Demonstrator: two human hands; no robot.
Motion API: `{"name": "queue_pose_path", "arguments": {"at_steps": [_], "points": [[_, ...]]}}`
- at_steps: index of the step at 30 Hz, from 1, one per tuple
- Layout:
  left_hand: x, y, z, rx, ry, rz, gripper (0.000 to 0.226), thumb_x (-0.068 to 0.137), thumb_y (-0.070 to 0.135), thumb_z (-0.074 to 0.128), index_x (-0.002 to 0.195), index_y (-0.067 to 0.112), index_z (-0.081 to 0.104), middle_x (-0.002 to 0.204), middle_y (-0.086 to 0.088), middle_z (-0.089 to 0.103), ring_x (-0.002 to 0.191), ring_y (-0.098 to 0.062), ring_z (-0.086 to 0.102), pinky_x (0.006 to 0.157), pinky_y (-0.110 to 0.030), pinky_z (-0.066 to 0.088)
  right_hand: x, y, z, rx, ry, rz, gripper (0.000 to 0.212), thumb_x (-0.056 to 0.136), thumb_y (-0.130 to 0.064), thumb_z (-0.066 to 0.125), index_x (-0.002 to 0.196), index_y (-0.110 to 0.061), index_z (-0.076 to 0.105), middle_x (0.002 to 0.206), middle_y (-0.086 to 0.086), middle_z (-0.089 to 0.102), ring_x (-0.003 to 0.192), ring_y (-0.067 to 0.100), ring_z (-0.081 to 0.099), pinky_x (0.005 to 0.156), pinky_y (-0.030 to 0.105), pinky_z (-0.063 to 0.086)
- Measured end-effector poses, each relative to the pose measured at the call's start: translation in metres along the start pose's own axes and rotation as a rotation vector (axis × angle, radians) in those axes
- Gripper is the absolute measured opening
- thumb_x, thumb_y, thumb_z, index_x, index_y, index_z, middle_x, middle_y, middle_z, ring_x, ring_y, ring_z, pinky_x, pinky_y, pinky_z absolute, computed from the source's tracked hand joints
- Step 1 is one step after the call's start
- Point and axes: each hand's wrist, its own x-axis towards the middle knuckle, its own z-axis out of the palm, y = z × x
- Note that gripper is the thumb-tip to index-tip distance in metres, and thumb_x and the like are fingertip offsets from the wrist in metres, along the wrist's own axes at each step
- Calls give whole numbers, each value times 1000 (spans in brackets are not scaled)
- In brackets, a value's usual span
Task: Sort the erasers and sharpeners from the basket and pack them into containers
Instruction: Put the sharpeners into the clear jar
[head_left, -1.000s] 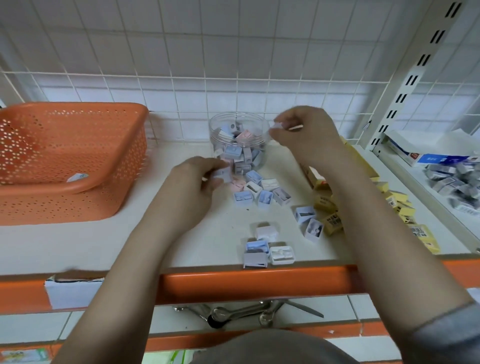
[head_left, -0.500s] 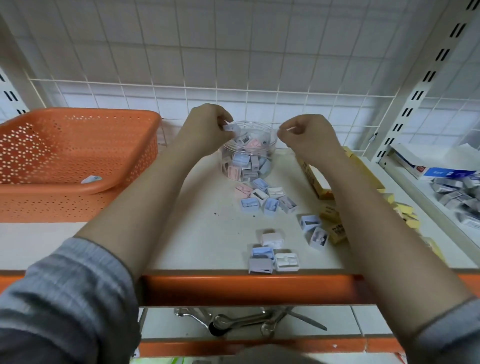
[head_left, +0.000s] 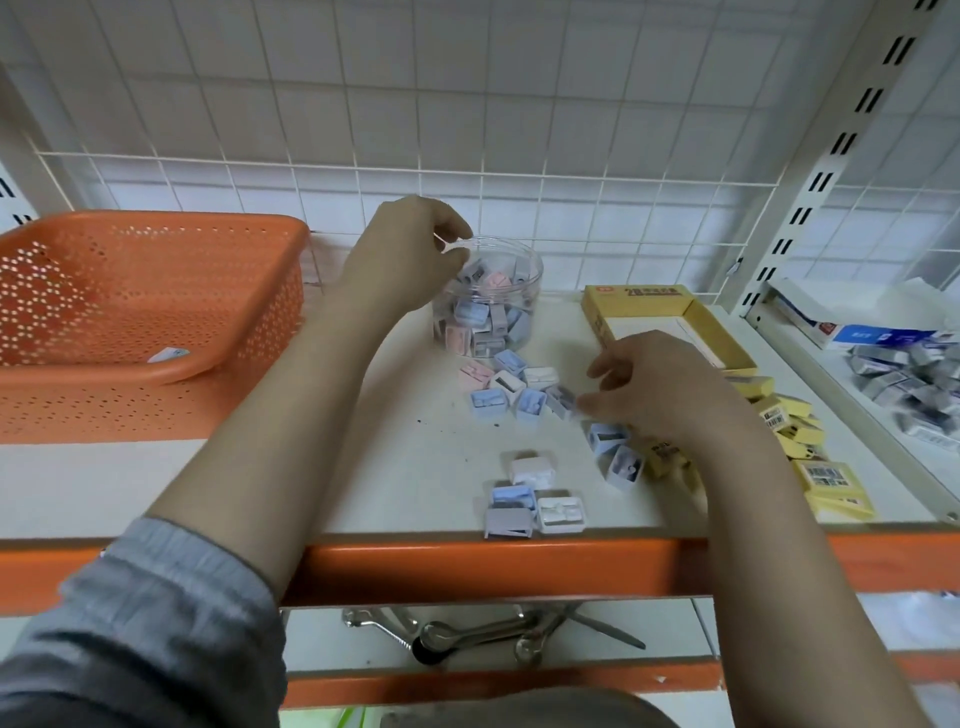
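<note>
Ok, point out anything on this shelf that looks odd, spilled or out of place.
Small dark specks dot the white shelf left of the loose sharpeners, like spilled shavings or dirt. One small packet lies alone in the orange basket. Nothing looks damaged.

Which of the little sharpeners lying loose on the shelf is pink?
The pink sharpener at the left end of the cluster just in front of the clear jar. Every other loose one there looks blue, white or grey.
</note>
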Motion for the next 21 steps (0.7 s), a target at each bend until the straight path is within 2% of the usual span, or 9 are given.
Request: {"name": "queue_pose_path", "arguments": {"at_steps": [2,4,7,9,11,14,16,21], "points": [[-19,8,0,-52,-10,-4,17,87,17,60,101,22,68,93,7,64,76,-3,57,64,-11,38,-5,-5,-1,-80,-57,30,41,76,-32,75,111,-15,62,108,2,60,94,15,55,71,26,43],[-39,12,1,-85,-50,-7,16,87,16,60,98,24,69,86,10,63,73,0,57,64,-10,39,-10,-8,0,-176,-110,61,41,78,-29,73,113,-13,60,111,5,59,96,17,54,73,26,43],[-64,8,9,-79,-132,-43,14,86,22,62,97,24,70,85,13,64,73,4,56,62,-7,37,-14,-11,4,-277,-137,72,31,81,-20,70,109,-8,63,108,8,62,87,17,53,70,26,44],[-75,3,16,-78,-198,-75,12,85,29,65,95,25,70,90,11,67,77,0,59,65,-12,41,-15,-11,7,-276,-120,64,24,83,-16,68,105,-6,65,105,10,64,85,18,55,69,26,46],[-83,-1,23,-55,-251,-85,19,82,35,68,97,24,70,96,8,68,84,-5,60,73,-19,46,-16,-11,10,-240,-88,42,20,86,-18,65,101,-7,66,100,10,65,86,20,60,70,27,48],[-89,-2,28,-14,-303,-103,30,80,39,70,106,24,69,102,6,66,93,-10,59,85,-28,48,-18,-8,12,-111,-4,10,18,90,-25,60,99,-11,66,88,6,65,74,19,62,61,26,47],[-92,-1,31,-12,-323,-114,30,79,37,71,106,25,68,106,6,65,96,-10,58,86,-28,48,-18,-6,14,-30,49,-12,18,91,-30,59,100,-14,65,89,4,65,70,18,65,60,25,47],[-93,5,33,53,-362,-123,26,82,27,68,107,19,68,109,1,65,100,-15,57,85,-25,45,-14,-4,14,132,180,-47,20,93,-30,55,103,-15,64,86,6,68,74,21,66,72,34,54]]}}
